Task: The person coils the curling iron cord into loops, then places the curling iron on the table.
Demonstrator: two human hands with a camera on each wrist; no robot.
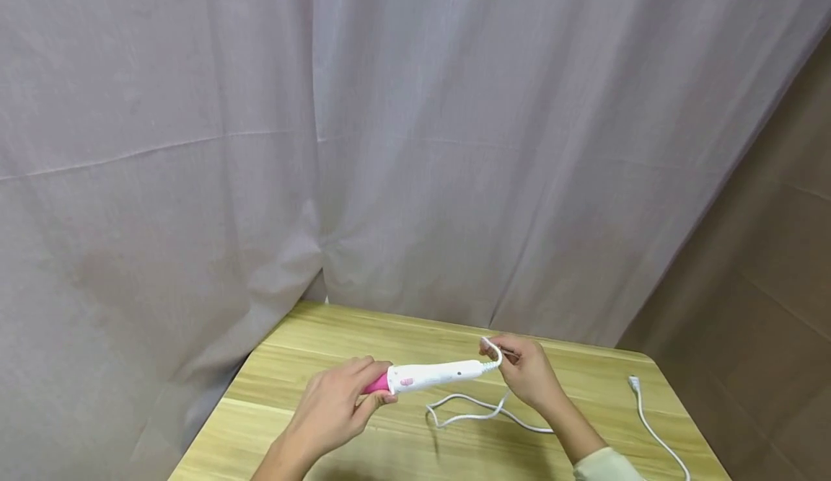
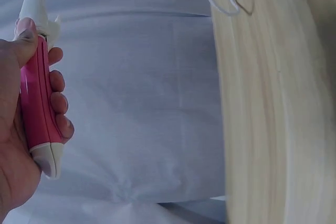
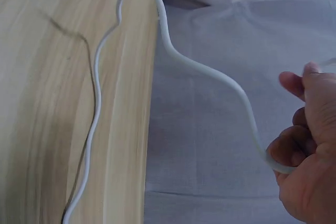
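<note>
A pink and white hair straightener [image 1: 431, 375] is held above the table, tilted slightly, its white handle toward the right. My left hand [image 1: 340, 402] grips its pink part; in the left wrist view, the fingers wrap round the pink body [image 2: 39, 93] and the white tip [image 2: 48, 160] sticks out below the palm. Near the cord end of the handle, my right hand [image 1: 526, 373] pinches the white power cord [image 1: 498, 351]. The right wrist view shows the cord [image 3: 210, 71] running out of the curled fingers and looping down toward the wood.
The wooden table [image 1: 350, 333] has a light grain. Loose cord [image 1: 467, 416] lies in a loop on it. At the right lies the cord's plug [image 1: 634, 380], with its cable trailing to the front edge. Grey curtains [image 1: 415, 178] hang behind and at the sides.
</note>
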